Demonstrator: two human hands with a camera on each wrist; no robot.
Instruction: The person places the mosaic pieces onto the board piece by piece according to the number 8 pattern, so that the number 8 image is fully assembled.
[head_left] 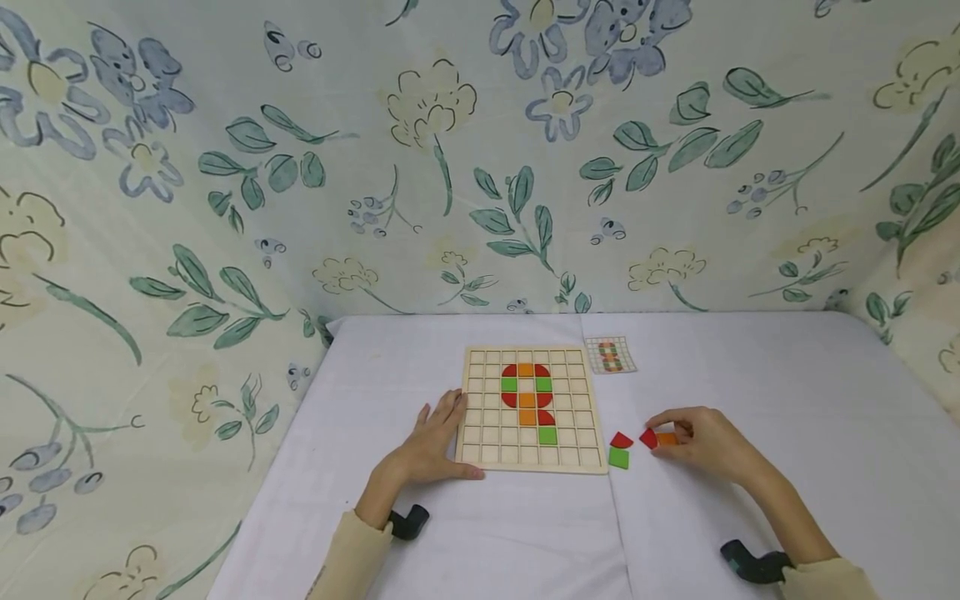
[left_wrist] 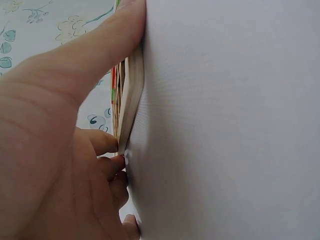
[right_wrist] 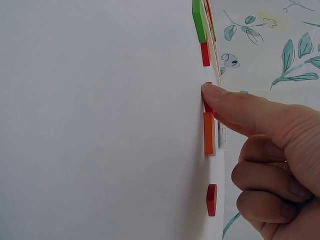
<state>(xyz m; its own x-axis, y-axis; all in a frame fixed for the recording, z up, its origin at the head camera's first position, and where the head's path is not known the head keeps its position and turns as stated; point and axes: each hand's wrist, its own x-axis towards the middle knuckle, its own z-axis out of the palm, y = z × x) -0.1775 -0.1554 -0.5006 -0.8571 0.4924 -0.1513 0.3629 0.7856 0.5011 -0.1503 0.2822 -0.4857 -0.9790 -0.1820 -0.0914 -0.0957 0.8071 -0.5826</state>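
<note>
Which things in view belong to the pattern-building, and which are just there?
In the job:
- grid board
- pattern card
- red piece pinched by the right hand
- loose orange piece and green piece
- other loose red pieces

Apparently just there:
- floral backdrop
- white cloth
- black wrist devices

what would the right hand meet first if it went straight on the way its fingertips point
Beyond the red piece that the right hand pinches, probably the loose red wedge beside the green square, though height is unclear.
</note>
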